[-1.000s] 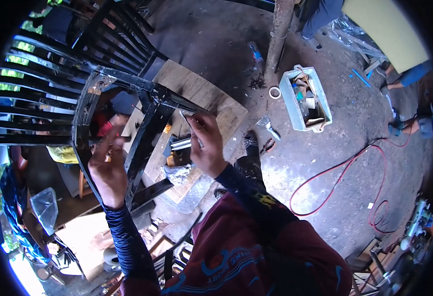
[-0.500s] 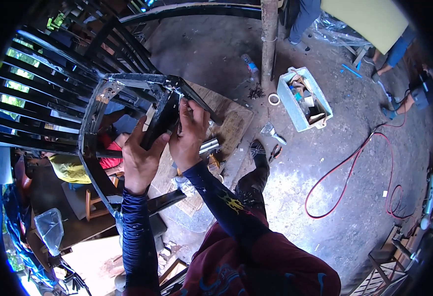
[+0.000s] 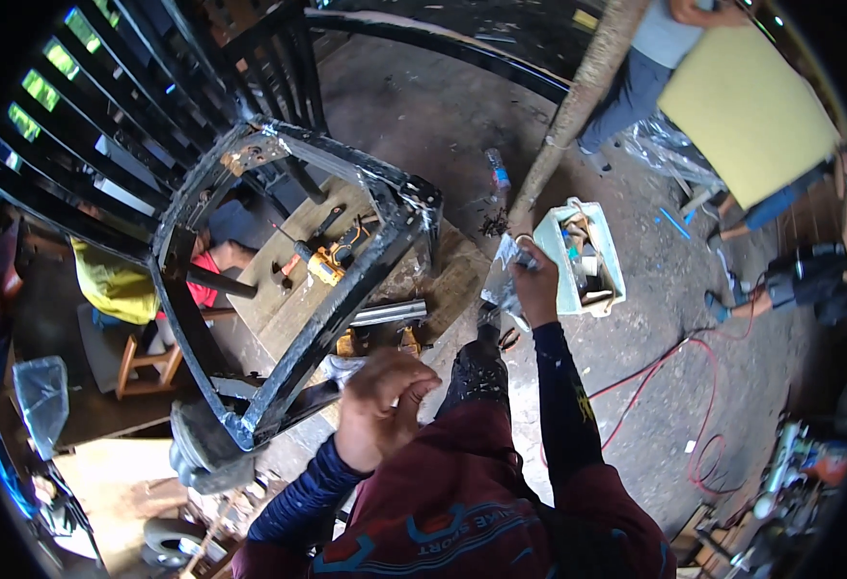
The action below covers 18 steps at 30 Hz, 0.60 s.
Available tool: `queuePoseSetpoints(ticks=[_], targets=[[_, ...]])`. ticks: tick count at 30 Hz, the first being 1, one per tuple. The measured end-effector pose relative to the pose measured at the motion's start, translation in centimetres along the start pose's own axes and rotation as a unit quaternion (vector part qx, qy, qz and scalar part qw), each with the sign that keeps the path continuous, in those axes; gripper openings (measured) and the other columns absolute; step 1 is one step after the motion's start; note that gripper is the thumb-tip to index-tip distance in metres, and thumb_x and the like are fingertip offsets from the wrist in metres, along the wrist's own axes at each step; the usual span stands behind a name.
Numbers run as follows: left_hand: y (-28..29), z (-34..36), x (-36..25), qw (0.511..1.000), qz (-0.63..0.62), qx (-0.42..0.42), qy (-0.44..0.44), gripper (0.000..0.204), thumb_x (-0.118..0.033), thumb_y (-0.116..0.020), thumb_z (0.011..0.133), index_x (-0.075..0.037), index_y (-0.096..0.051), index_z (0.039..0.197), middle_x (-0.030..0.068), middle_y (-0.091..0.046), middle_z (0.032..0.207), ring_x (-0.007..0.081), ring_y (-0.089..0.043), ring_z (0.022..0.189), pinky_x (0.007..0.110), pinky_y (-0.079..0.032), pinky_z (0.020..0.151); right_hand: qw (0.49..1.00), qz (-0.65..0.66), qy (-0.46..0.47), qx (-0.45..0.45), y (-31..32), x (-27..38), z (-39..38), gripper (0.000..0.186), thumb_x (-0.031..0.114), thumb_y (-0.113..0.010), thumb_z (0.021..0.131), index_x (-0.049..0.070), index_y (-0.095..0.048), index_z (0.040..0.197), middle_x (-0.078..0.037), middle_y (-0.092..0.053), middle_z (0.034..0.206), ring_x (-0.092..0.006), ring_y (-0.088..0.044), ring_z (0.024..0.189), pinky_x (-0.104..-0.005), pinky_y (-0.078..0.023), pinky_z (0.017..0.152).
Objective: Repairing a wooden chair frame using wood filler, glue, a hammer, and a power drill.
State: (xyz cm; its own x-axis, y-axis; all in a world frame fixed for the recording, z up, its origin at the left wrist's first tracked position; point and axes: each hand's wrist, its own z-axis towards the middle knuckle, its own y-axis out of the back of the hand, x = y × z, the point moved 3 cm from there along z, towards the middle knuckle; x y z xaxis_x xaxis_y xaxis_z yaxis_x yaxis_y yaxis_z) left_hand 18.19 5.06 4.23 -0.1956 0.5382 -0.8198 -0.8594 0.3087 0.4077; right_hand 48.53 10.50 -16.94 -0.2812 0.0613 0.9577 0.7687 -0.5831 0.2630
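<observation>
A black wooden chair frame (image 3: 317, 338) with open seat and slatted back stands at left over a wooden board (image 3: 457, 289). A yellow drill (image 3: 325, 265), hand tools and metal bars (image 3: 385, 312) lie on the board inside and beside the frame. My left hand (image 3: 385, 405) is curled with thumb and fingers together below the frame's front corner; whatever it may hold is hidden. My right hand (image 3: 537, 285) is out to the right of the frame, closed around a small greyish item I cannot make out, beside a pale tool bin (image 3: 614, 289).
A wooden post (image 3: 563, 125) rises behind the bin. People (image 3: 616, 106) work around a yellow panel (image 3: 737, 111) at upper right; another person (image 3: 231, 256) is behind the chair. A red hose (image 3: 703, 357) loops over the floor. A plastic bottle (image 3: 498, 169) lies near the post.
Both hands have left the chair's corner: my left moved down toward my body, my right out toward the bin. More of the frame and the drill shows, as the view has shifted.
</observation>
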Motion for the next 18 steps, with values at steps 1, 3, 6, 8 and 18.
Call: queuePoseSetpoints(ticks=[1,3,6,8,18], targets=[[-1.1,-0.9,1.6,0.995,0.0,0.038,0.094,0.008,0.007,-0.068,0.083,0.001,-0.068,0.086,0.0131,-0.067,0.082,0.03,-0.066,0.077,0.038,-0.051,0.067,0.999,-0.035,0.011,0.001,0.1,-1.3,2.3,0.051,-0.006,-0.072,0.081,-0.001,-0.063,0.13,-0.005,-0.07,0.105,-0.0118,-0.063,0.093,-0.0283,-0.052,0.086],[-3.9,-2.5,5.8,0.985,0.003,0.04,0.171,0.002,0.0,-0.067,0.087,0.002,-0.065,0.087,0.0174,-0.064,0.077,0.0356,-0.064,0.072,0.042,-0.049,0.063,0.999,-0.007,-0.009,-0.037,-1.4,-4.6,7.2,0.047,-0.003,-0.072,0.083,-0.003,-0.061,0.129,-0.011,-0.07,0.111,-0.0172,-0.066,0.096,-0.0298,-0.052,0.089],[-7.2,-4.8,10.7,0.96,0.024,0.043,0.276,0.011,-0.007,-0.065,0.09,0.002,-0.062,0.084,0.0211,-0.062,0.074,0.0408,-0.062,0.069,0.046,-0.048,0.061,0.996,-0.007,-0.085,-0.019,-6.7,-6.1,14.0,0.039,-0.004,-0.064,0.084,-0.005,-0.062,0.123,-0.015,-0.07,0.11,-0.0219,-0.068,0.099,-0.0324,-0.053,0.091],[-9.9,-4.3,13.8,0.941,0.022,0.072,0.331,0.016,-0.01,-0.064,0.092,0.001,-0.06,0.082,0.0231,-0.061,0.072,0.0436,-0.061,0.068,0.048,-0.047,0.06,0.998,0.009,0.018,-0.065,-9.2,-13.5,19.3,0.036,-0.007,-0.056,0.083,-0.003,-0.067,0.117,-0.014,-0.072,0.107,-0.0221,-0.069,0.095,-0.0338,-0.054,0.088],[-15.2,-1.1,7.2,0.821,0.081,-0.168,0.54,0.03,-0.015,-0.061,0.094,0.003,-0.057,0.071,0.025,-0.056,0.064,0.0405,-0.059,0.057,0.045,-0.043,0.053,0.913,-0.03,-0.17,0.369,-28.4,-14.3,15.6,0.038,0.002,-0.059,0.089,-0.001,-0.065,0.126,-0.017,-0.07,0.119,-0.0227,-0.067,0.106,-0.0322,-0.051,0.093]])
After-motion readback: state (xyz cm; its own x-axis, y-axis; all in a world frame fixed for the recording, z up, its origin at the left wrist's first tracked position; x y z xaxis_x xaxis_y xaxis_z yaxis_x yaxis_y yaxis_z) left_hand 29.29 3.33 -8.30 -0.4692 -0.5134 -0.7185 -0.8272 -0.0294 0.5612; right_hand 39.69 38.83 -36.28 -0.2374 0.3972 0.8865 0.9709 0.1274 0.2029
